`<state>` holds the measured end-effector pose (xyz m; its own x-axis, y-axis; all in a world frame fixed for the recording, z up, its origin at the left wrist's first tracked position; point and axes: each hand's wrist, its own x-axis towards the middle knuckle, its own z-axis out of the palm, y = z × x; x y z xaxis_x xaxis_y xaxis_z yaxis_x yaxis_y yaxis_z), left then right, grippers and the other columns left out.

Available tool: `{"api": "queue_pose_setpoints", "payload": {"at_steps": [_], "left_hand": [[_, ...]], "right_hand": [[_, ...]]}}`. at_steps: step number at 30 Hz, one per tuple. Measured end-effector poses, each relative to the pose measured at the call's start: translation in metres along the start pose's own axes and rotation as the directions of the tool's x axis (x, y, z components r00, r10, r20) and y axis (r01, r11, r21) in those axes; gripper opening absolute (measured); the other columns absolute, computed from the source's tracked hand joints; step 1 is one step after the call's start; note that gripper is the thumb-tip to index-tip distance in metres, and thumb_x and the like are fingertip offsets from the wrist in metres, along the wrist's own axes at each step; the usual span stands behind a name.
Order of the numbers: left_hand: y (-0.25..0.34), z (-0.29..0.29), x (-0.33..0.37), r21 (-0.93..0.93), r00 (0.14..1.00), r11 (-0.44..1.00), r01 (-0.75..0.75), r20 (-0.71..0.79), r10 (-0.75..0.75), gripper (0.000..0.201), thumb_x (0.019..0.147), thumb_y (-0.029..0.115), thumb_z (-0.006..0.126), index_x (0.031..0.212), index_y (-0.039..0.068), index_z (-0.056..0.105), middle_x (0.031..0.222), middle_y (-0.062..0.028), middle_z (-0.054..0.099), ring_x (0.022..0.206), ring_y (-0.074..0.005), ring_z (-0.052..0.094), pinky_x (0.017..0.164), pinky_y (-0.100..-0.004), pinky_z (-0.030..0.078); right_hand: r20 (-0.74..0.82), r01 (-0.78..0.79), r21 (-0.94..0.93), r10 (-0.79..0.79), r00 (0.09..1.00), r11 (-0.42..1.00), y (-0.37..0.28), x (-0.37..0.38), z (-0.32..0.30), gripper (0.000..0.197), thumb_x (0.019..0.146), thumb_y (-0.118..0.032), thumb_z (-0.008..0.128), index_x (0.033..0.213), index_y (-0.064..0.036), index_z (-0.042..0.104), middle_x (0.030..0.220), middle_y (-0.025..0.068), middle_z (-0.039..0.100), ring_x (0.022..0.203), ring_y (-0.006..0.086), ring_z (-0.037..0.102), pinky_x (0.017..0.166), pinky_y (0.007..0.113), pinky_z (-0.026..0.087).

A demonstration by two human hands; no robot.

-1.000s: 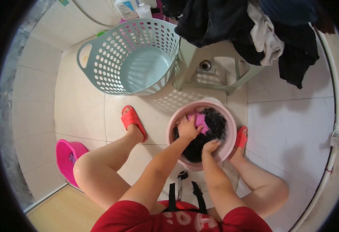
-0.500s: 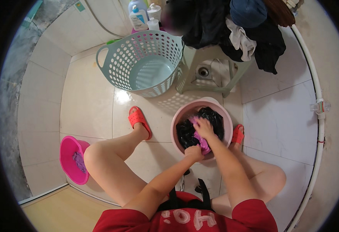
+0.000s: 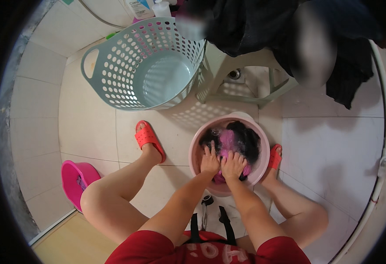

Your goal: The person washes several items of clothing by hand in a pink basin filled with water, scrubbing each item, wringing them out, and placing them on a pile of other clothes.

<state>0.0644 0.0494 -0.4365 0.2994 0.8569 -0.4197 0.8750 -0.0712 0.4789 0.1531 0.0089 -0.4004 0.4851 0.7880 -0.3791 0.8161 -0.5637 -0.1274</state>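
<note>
Between the person's bent knees, on the tiled floor (image 3: 87, 127), stands a pale pink basin (image 3: 263, 163) with dark laundry (image 3: 248, 136) and a bright pink cloth (image 3: 228, 141) in sudsy water. Both hands press side by side into it: the left hand (image 3: 209, 160) lies with fingers (image 3: 207, 150) spread on the wet pile, the right hand (image 3: 233, 163) beside it with fingers curled onto the pink cloth. Red slippers (image 3: 148, 137) flank the basin. Behind it sits a light green perforated laundry basket (image 3: 113, 66), and next to that a pale stool (image 3: 246, 79) heaped with dark clothes (image 3: 246, 26). A magenta tub (image 3: 72, 176) stands at the left
</note>
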Motion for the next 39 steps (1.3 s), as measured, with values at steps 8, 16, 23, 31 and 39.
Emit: {"api": "queue_pose_setpoints", "payload": {"at_steps": [8,16,23,31,39], "left_hand": [[0.002,0.003,0.027,0.018,0.992,0.997,0.077,0.103,-0.079,0.063,0.084,0.034,0.047,0.137,0.005,0.026,0.134,-0.0245,0.032,0.117,-0.0409,0.039,0.098,-0.0463,0.033],[0.029,-0.030,-0.012,-0.158,0.966,0.974,0.161,-0.177,-0.189,0.056,0.071,0.016,0.059,0.124,0.006,0.042,0.129,-0.0231,0.035,0.119,-0.0413,0.033,0.101,-0.0505,0.025],[0.050,-0.016,-0.057,-0.524,0.921,0.827,0.204,-0.184,-0.344,0.037,0.073,0.016,0.059,0.108,0.002,0.053,0.103,-0.0189,0.055,0.100,-0.0358,0.051,0.090,-0.0403,0.039],[0.045,-0.058,-0.044,-0.830,0.955,0.550,0.087,-0.087,-0.283,0.032,0.084,0.025,0.054,0.104,0.001,0.058,0.096,-0.0166,0.063,0.091,-0.0280,0.060,0.082,-0.0346,0.044],[0.131,-0.219,-0.063,-0.993,0.802,-0.116,0.010,-0.061,0.594,0.042,0.084,0.022,0.054,0.120,0.002,0.049,0.112,-0.0062,0.056,0.101,-0.0165,0.052,0.090,-0.0314,0.038]], "right_hand": [[0.352,0.019,-0.104,0.019,0.936,0.994,-0.003,0.068,-0.001,0.036,0.081,-0.031,0.049,0.102,-0.0076,0.065,0.111,0.0164,0.060,0.103,0.0312,0.057,0.088,0.042,0.043],[-0.472,0.195,0.205,-0.077,0.878,0.959,0.003,0.070,-0.070,0.029,0.073,-0.021,0.065,0.094,-0.0058,0.053,0.100,0.0200,0.056,0.093,0.0384,0.052,0.080,0.046,0.044],[-0.069,-0.074,0.441,0.116,0.991,0.894,0.042,0.035,-0.019,0.045,0.061,-0.023,0.067,0.100,-0.0040,0.056,0.087,0.0222,0.061,0.083,0.0360,0.060,0.076,0.042,0.047],[-0.118,0.101,0.981,0.102,0.988,0.165,0.023,-0.072,-0.199,0.031,0.064,0.004,0.054,0.095,0.0003,0.058,0.080,0.0009,0.057,0.068,0.0077,0.051,0.059,0.021,0.043],[-0.493,0.495,0.849,-0.060,0.868,0.187,-0.001,-0.141,-0.350,0.029,0.058,0.004,0.049,0.087,0.0022,0.054,0.078,0.0003,0.051,0.070,0.0086,0.047,0.064,0.021,0.041]]}}
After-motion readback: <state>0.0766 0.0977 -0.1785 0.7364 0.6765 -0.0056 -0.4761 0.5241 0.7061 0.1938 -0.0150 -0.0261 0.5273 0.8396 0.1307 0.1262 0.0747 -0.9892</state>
